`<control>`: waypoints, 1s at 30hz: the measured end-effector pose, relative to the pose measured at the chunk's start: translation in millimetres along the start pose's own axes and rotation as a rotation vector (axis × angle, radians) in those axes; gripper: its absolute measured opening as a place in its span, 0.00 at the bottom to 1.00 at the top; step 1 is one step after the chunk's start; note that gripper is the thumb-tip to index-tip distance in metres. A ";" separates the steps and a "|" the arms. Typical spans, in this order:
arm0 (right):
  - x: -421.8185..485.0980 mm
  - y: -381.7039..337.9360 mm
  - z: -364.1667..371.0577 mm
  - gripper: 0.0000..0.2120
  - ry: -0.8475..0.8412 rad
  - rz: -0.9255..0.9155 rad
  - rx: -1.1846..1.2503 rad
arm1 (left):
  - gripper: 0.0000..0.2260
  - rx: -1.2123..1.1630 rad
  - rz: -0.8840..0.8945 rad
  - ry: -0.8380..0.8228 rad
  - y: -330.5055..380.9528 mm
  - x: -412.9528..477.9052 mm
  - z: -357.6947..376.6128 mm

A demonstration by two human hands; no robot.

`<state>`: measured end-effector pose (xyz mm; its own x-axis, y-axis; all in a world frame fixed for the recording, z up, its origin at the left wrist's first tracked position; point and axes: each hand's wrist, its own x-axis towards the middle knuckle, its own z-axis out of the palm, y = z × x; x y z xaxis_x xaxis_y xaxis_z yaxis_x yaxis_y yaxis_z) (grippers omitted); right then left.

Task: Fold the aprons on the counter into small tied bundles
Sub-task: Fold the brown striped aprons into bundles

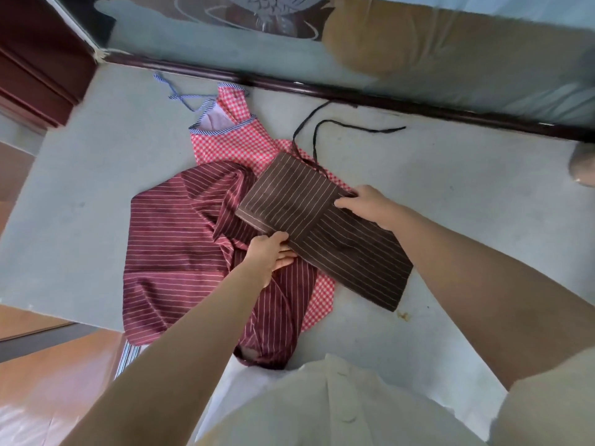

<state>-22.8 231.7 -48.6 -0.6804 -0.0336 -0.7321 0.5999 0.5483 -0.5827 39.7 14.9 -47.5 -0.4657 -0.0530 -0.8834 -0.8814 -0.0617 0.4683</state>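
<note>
Where a pale grey bench [96,188] runs up to a dark wooden rail [354,96] at its far edge, a glazed panel is seen behind it, with a dark red wooden cabinet [35,75] at the far left and an orange-brown floor [48,381] below the left side. A brown pinstriped apron [338,239] is laid across the middle of the bench as a long strip, its far end doubled back over itself. The left edge of that fold is pinched by the left hand [269,252], thumb on top and fingers underneath. The right edge is held by the right hand [367,204], whose fingers are curled round the cloth. The apron's black ties [322,130] are trailed in loops toward the rail. Beneath the strip a maroon pinstriped apron [174,239] is spread in loose creases to the left, partly covered by the left forearm, and a red gingham apron [238,146] is overlapped by both, its blue-striped ties [180,98] lying near the rail. A small yellowish stain [402,315] is seen just beside the strip's near end.
</note>
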 end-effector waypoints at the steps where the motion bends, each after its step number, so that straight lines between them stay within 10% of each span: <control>1: -6.7 1.5 -2.8 0.10 -0.068 0.046 0.089 | 0.13 -0.071 0.033 0.006 2.6 -1.6 1.9; 6: -34.2 21.6 -9.2 0.13 -0.146 0.185 0.467 | 0.15 -0.309 0.026 -0.177 18.0 -9.2 8.2; 16: -72.5 27.0 -53.1 0.14 -0.064 0.168 0.759 | 0.11 0.001 -0.029 -0.382 90.4 -34.7 55.9; 25: -90.3 -8.1 -141.3 0.12 0.501 -0.344 0.892 | 0.17 0.202 0.760 -0.407 179.2 -69.1 151.5; 30: -94.6 15.2 -137.2 0.12 0.646 -0.236 0.712 | 0.19 0.385 0.847 -0.340 160.0 -60.1 160.7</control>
<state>-7.0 357.9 60.2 -0.7868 0.5010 -0.3604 0.3885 -0.0517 -0.9200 -86.1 168.3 77.6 -0.8991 0.3626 -0.2453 -0.1839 0.1956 0.9633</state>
